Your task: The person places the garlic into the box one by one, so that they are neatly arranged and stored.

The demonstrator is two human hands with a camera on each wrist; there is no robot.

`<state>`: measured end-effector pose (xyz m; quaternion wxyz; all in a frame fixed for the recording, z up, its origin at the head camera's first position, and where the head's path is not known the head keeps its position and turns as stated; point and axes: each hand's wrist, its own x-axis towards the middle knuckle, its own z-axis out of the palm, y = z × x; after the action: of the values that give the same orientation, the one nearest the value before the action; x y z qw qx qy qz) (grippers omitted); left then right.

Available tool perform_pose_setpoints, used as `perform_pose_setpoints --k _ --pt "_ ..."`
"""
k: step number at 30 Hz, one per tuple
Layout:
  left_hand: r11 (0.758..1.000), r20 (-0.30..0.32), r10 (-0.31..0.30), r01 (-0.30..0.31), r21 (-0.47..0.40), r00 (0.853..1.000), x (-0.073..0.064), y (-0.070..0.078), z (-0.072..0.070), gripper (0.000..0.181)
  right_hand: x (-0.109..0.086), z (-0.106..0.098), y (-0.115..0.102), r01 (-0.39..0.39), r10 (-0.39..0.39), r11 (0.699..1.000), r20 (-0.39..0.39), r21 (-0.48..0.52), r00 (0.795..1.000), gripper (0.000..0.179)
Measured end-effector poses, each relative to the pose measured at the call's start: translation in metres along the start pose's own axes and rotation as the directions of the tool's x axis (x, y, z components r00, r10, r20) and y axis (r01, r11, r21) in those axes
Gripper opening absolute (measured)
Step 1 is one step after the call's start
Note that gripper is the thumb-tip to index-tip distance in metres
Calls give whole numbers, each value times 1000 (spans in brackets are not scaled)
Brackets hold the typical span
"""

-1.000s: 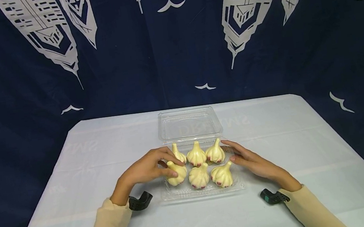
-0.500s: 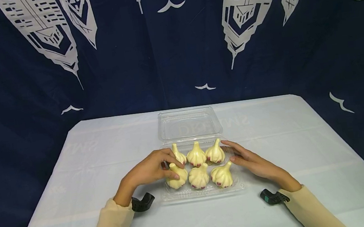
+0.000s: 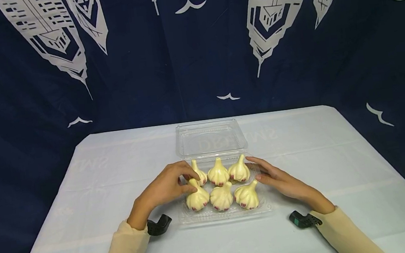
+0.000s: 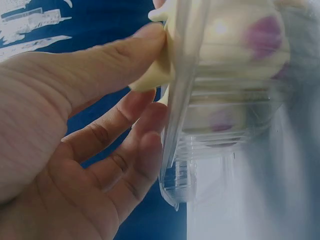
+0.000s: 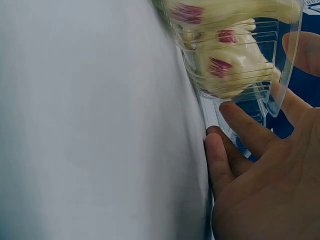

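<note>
A clear plastic container (image 3: pixel 228 215) holds several pale yellow garlic bulbs with purplish-red marks, set in two rows of three. My left hand (image 3: pixel 166 186) is over its left side and pinches the stem of the front-left garlic bulb (image 3: pixel 198 201) between thumb and fingers. In the left wrist view, the thumb (image 4: pixel 117 57) presses against that stem above the rim while the other fingers curl loosely beside the wall. My right hand (image 3: pixel 285 180) rests with extended fingers at the container's right side. Its thumb (image 5: pixel 302 52) lies by the rim in the right wrist view.
The container's lid (image 3: pixel 209 140) lies folded back on the far side. Everything stands on a table with a white cloth (image 3: pixel 95 207). A dark blue curtain (image 3: pixel 194 60) with white prints hangs behind. Each wrist wears a black camera (image 3: pixel 159 225).
My left hand has shifted up from the front-left garlic bulb's body to its stem, and that bulb now stands with its red marks turned to the front. My right hand stays still.
</note>
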<state>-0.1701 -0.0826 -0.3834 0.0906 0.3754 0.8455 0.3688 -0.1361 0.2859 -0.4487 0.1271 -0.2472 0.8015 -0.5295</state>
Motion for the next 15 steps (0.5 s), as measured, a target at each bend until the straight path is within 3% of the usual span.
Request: perform_pose_setpoints --k 8,15 --pt "1000 -29 16 -15 21 999 0 1 -7 24 0 -1 1 7 -7 1000 1 1 1000 57" --pt "1000 -96 19 -17 22 995 -3 -2 -15 27 1 -1 0 6 -6 1000 3 13 1000 57"
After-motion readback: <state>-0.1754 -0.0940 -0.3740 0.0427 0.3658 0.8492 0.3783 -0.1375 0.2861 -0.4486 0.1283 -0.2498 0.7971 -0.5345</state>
